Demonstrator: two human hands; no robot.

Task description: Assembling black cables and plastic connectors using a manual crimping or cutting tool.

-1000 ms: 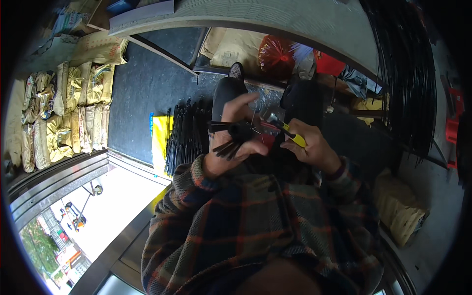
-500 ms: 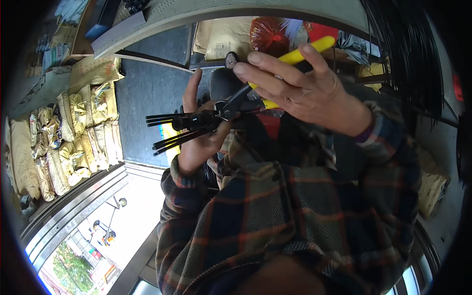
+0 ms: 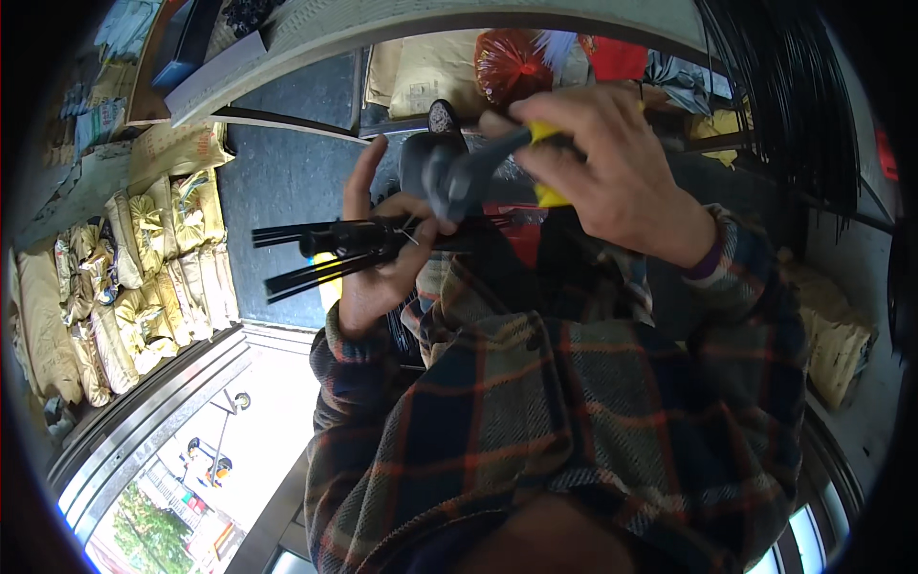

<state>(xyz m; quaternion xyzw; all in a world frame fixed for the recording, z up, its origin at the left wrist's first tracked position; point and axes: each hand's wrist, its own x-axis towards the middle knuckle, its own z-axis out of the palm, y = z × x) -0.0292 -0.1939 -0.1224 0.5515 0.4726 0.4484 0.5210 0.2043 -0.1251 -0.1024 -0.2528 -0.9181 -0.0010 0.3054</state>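
Observation:
My left hand (image 3: 378, 292) is closed round what looks like a black umbrella frame (image 3: 352, 237), its index finger raised. Thin black ribs stick out to the left around a dark central tube, and more rods show right of the fingers. A short thin wire (image 3: 411, 231) lies by the thumb and fingertips. My right hand (image 3: 622, 163) grips pliers (image 3: 469, 177) with yellow handles and a dark head. The pliers are blurred by motion, their head just above the left fingertips. Whether the jaws touch the wire, I cannot tell.
A bench edge (image 3: 421, 29) curves across the top. Wrapped yellow-brown bundles (image 3: 158, 258) line the left side. Long black rods (image 3: 789, 105) hang at the upper right. Beyond the bench lie a pale sack (image 3: 435, 72) and a red plastic bag (image 3: 512, 67).
The pliers have swung and their head has lifted from the frame's hub, blurring. The right hand has turned over them. The left hand and frame have shifted slightly left, and the thin wire now shows.

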